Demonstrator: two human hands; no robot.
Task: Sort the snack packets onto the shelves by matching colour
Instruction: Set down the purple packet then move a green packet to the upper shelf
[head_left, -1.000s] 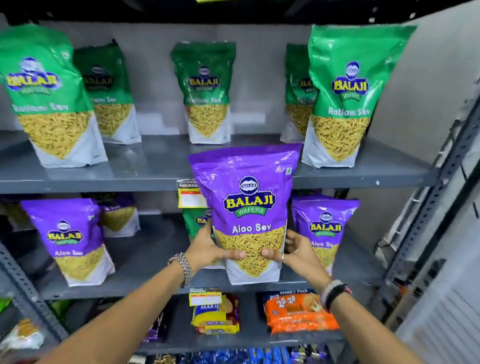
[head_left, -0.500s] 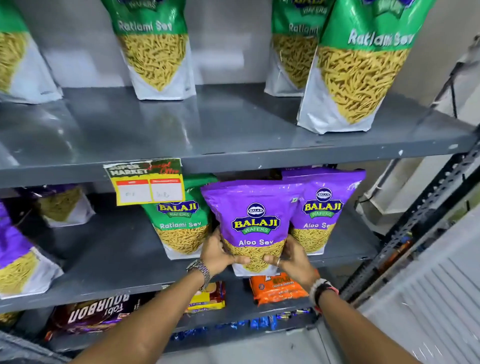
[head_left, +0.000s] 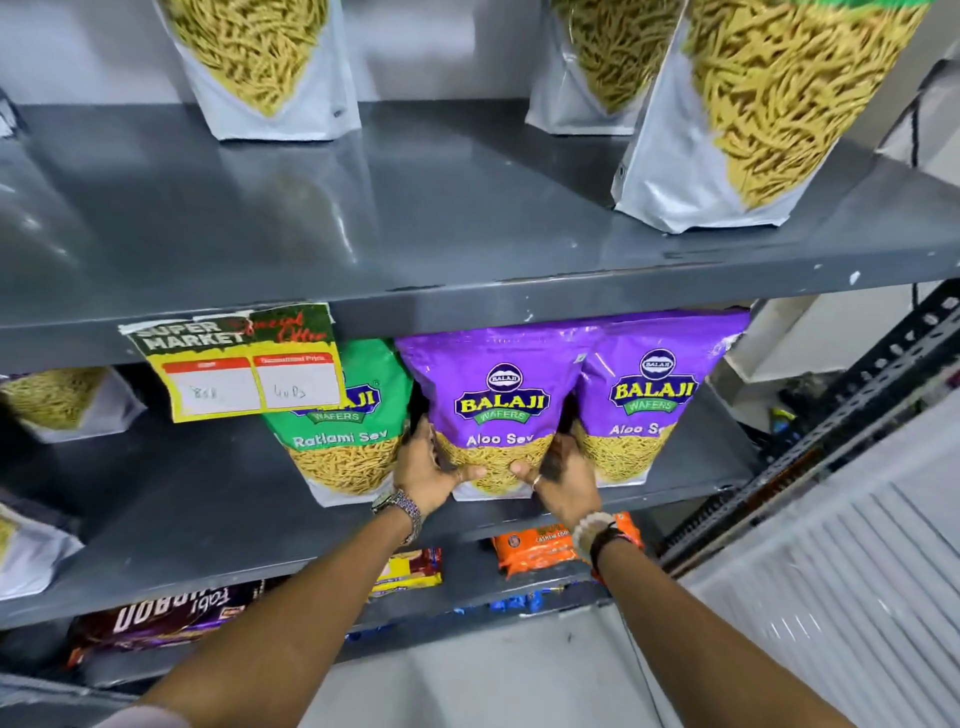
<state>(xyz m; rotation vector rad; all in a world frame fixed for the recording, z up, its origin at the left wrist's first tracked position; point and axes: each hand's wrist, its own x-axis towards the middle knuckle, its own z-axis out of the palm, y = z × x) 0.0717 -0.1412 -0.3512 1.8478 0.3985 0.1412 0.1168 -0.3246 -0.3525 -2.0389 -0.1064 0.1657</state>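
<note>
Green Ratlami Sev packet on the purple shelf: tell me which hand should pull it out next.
Left. The left hand sits right beside the green Ratlami Sev packet; the right hand lies beyond the purple Aloo Sev packet.

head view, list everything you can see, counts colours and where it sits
purple Aloo Sev packets: two, purple, middle shelf, one held
green Ratlami Sev packet: one, green, middle shelf, left of the held one
pouches on top shelf: three, tops cropped
price tag: one, yellow and green, top shelf edge
orange packet: one, lower shelf
yellow packet: one, lower shelf
Bourbon packet: one, dark brown, lower shelf
left hand: grips held packet
right hand: grips held packet
</note>
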